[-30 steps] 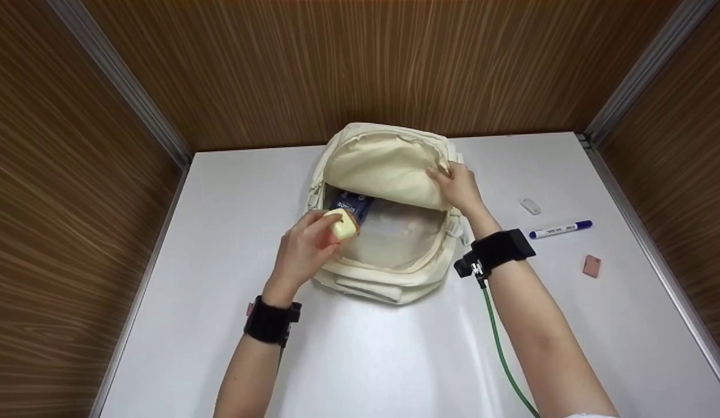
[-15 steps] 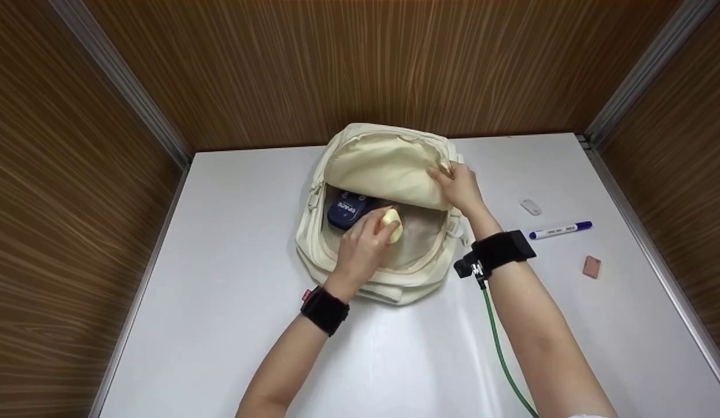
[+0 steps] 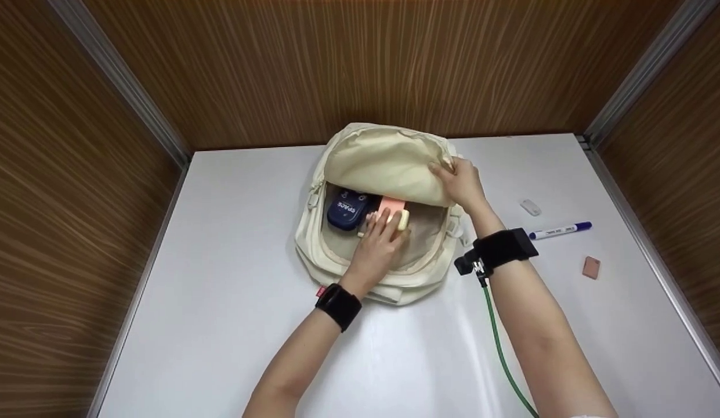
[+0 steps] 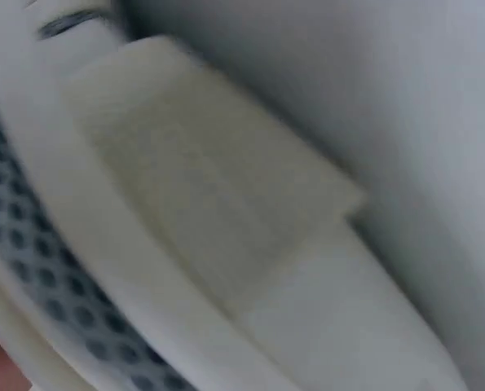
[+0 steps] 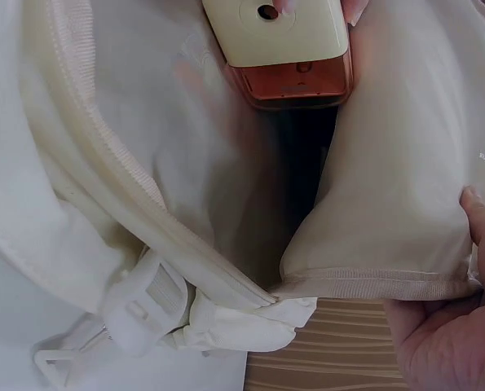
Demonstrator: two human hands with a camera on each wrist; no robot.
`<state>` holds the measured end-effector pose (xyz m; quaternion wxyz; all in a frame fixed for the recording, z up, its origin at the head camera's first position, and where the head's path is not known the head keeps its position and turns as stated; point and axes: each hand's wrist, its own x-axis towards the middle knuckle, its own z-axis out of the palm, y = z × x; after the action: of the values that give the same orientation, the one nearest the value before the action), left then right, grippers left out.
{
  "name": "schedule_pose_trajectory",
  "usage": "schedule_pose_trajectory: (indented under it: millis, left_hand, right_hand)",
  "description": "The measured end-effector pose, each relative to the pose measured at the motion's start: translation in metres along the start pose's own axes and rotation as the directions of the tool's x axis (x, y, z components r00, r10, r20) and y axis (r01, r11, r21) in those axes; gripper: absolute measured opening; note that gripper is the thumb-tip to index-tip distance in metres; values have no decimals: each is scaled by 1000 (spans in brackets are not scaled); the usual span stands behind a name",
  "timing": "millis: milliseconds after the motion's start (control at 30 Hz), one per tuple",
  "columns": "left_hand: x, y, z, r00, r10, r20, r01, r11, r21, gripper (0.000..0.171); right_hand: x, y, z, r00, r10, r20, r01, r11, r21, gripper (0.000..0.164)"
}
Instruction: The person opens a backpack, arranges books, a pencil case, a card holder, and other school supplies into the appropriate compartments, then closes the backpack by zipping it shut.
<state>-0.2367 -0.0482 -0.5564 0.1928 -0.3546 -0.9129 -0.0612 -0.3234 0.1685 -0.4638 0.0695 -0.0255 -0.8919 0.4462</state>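
Observation:
A cream backpack [image 3: 313,264] lies on the white table with its front flap [image 3: 389,168] lifted. The right hand [image 3: 465,184] pinches the flap's edge between thumb and fingers; the right wrist view shows this hand [image 5: 458,326] at the flap's zipped border. Inside the bag, the left hand [image 3: 374,255] has its fingers on a pencil sharpener [image 5: 283,32], pale yellow with a round hole and a clear orange bin. Its fingertips touch the hole face and the side. Beside it lies a dark blue rounded case [image 3: 347,209] lettered "SPACE". The left wrist view shows mostly blurred backpack fabric [image 4: 209,179].
To the right of the backpack are a small whitish block [image 3: 530,207], a blue-capped marker [image 3: 560,230] and a small pink block [image 3: 592,267]. Wood-grain panels [image 3: 336,64] enclose the table. A green cable [image 3: 499,342] trails from the right wrist.
The left hand has moved rightward and deeper into the backpack with the pencil sharpener, and its fingers now look more spread. The right hand keeps holding the flap, almost still.

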Motion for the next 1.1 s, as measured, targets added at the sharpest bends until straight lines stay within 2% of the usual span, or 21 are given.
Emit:
schedule_pose_trajectory:
  millis: [67,133,333,433,500,600,733,833,967,1100]
  left_hand:
    - [0,1,-2,999,-20,46,21,1000,-13,53]
    - [-1,3,-4,998,-40,52,41,999,-14,50]
    - [-9,16,-10,993,-107,-53,109,993,33,42]
    - [-13,23,-15,988,-142,-62,145,988,47,46]
    - [-16,26,-18,987,-160,-34,161,986,49,52]
    - [-20,28,-20,982,-177,64,174,984,50,63]
    - [-17,26,-18,962,-174,213,174,985,16,71]
    - [-8,21,-17,946,-165,279,184,982,-42,73]
    - [7,12,-15,939,-160,306,201,974,-108,74]
    - [17,5,-13,943,-165,289,208,970,-125,71]
  right_hand:
    - [0,-1,0,1000,-6,-14,6,1000,1,38]
    - [0,-2,0,1000,-6,-19,6,1000,0,37]
    - [-2,-1,0,1000,19,-5,-19,1000,-6,39]
    - [-2,0,0,1000,19,-12,-19,1000,-10,39]
    - [-3,0,0,1000,16,-16,-16,1000,-13,39]
    - [-3,-1,1,1000,16,-17,-16,1000,-18,39]
    - [-3,-3,1,1000,1,-15,-1,1000,-18,38]
    - [-2,-4,0,1000,-23,-12,23,1000,-20,37]
    - [-1,-5,0,999,-38,-11,38,999,-25,36]
    - [-3,-6,0,999,-37,-4,37,999,-19,37]
